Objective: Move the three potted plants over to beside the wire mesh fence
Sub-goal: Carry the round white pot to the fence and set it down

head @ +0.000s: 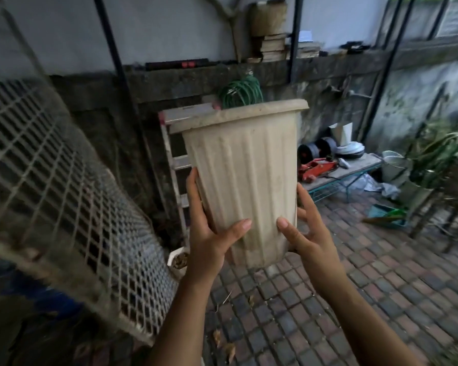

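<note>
The big tan pot (242,178) is up in the air, just right of the wire mesh fence (64,196); the left hand (209,233) and right hand (306,233) press its 2 sides; a ladder (176,159) stands behind the pot.

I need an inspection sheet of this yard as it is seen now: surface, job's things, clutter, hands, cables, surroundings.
Surface: brick paving, a few dry leaves.
Job's things: beige ribbed plastic pot held in the air, tilted; wire mesh fence leaning at left.
Clutter: red floor jack on low bench; aluminium ladder.
Hands: left hand and right hand grip the pot's lower sides.
Cables: coiled green hose behind the pot.
Surroundings: stained wall; leafy plant at right.
</note>
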The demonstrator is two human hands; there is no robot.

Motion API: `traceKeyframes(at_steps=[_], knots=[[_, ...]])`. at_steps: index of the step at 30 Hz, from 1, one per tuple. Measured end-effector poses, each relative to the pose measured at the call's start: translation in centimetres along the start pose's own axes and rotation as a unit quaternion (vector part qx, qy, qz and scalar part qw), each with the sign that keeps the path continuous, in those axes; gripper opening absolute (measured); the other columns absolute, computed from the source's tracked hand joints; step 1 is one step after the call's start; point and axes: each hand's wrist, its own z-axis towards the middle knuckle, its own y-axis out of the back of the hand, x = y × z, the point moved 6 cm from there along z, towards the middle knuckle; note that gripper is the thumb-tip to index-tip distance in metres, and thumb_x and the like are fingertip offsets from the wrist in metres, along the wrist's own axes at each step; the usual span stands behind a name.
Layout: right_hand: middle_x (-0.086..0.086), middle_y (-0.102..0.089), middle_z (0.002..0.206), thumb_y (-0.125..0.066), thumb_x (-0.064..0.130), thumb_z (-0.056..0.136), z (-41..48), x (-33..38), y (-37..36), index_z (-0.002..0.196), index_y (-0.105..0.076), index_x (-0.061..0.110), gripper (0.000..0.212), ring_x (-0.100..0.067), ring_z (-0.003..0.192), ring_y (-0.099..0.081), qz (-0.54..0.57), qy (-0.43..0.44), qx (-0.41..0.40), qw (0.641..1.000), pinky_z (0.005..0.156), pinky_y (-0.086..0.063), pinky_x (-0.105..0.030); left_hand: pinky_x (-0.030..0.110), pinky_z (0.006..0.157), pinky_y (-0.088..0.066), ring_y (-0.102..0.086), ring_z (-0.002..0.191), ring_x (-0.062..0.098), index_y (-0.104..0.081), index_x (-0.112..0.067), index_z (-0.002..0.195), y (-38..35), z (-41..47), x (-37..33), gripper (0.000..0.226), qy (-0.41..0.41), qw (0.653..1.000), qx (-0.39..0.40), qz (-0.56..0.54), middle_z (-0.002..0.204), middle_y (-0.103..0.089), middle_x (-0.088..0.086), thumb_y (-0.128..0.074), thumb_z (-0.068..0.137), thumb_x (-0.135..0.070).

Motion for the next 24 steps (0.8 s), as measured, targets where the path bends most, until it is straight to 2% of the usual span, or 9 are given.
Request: traceKeyframes(at_steps=[4, 7, 11, 14, 17, 21, 24], knots=[[0.001, -0.056, 0.149, -0.080, 0.051, 0.076, 7.3, -3.5, 3.2, 0.150, -0.041, 0.060, 0.084, -0.013, 0.116, -0.073, -0.006, -0.017, 0.006, 1.000, 0.080, -0.065, -0.032, 0.027, 0.112, -0.051, -0.046, 0.148, 0.007, -0.017, -0.049, 0.163, -3.2, 4.8, 6.4, 0.115, 0.009, 0.999, 0.027, -0.019, 0.163, -0.040, -0.023, -0.085, 0.075, -0.021], [0.001, -0.056, 0.150, -0.079, 0.051, 0.075, 13.4, -6.4, 5.1, 0.150, -0.041, 0.061, 0.085, -0.010, 0.117, -0.071, 0.002, -0.017, 0.029, 0.999, 0.081, -0.064, -0.031, 0.019, 0.107, -0.050, -0.048, 0.145, 0.001, -0.017, -0.055, 0.161, -5.2, 8.8, 10.8, 0.116, 0.008, 1.000, 0.017, -0.005, 0.158, -0.042, -0.032, -0.087, 0.074, -0.023], [0.010, -0.057, 0.149, -0.079, 0.046, 0.079, 22.0, -10.4, 6.0, 0.150, -0.040, 0.060, 0.083, -0.009, 0.118, -0.071, 0.012, -0.042, 0.084, 0.996, 0.082, -0.064, -0.030, 0.031, 0.114, -0.049, -0.048, 0.147, 0.007, -0.022, -0.061, 0.157, -6.5, 14.4, 15.9, 0.115, 0.032, 0.998, -0.051, 0.013, 0.161, -0.043, -0.024, -0.086, 0.068, -0.025], [0.013, -0.064, 0.138, -0.081, 0.043, 0.079, 27.9, -13.5, 5.4, 0.147, -0.043, 0.063, 0.080, -0.015, 0.115, -0.074, 0.018, -0.059, 0.134, 0.989, 0.079, -0.064, -0.031, 0.049, 0.119, -0.047, -0.047, 0.149, 0.017, -0.022, -0.057, 0.159, -5.7, 17.6, 19.4, 0.118, 0.038, 0.993, -0.097, 0.047, 0.164, -0.042, -0.015, -0.087, 0.065, -0.026], [0.015, -0.061, 0.140, -0.081, 0.040, 0.081, 32.5, -17.0, 3.2, 0.145, -0.044, 0.064, 0.078, -0.018, 0.117, -0.074, 0.023, -0.088, 0.195, 0.977, 0.078, -0.065, -0.034, 0.063, 0.120, -0.040, -0.042, 0.153, 0.028, -0.016, -0.051, 0.163, -3.7, 19.4, 22.8, 0.125, 0.064, 0.983, -0.155, 0.069, 0.169, -0.034, -0.002, -0.087, 0.062, -0.025], [0.018, -0.054, 0.150, -0.078, 0.044, 0.084, 37.0, -21.7, -1.6, 0.145, -0.042, 0.066, 0.075, -0.012, 0.129, -0.065, 0.038, -0.110, 0.262, 0.958, 0.085, -0.062, -0.026, 0.066, 0.120, -0.038, -0.038, 0.155, 0.030, -0.017, -0.050, 0.163, 0.8, 20.4, 27.6, 0.131, 0.102, 0.965, -0.226, 0.090, 0.171, -0.032, -0.001, -0.091, 0.059, -0.024], [0.012, -0.052, 0.157, -0.068, 0.043, 0.088, 39.3, -25.6, -5.7, 0.150, -0.040, 0.061, 0.071, -0.016, 0.135, -0.061, 0.041, -0.142, 0.297, 0.943, 0.085, -0.062, -0.033, 0.059, 0.119, -0.043, -0.044, 0.151, 0.015, -0.022, -0.059, 0.158, 4.6, 20.8, 30.9, 0.131, 0.116, 0.953, -0.259, 0.102, 0.165, -0.039, -0.018, -0.096, 0.056, -0.023]])
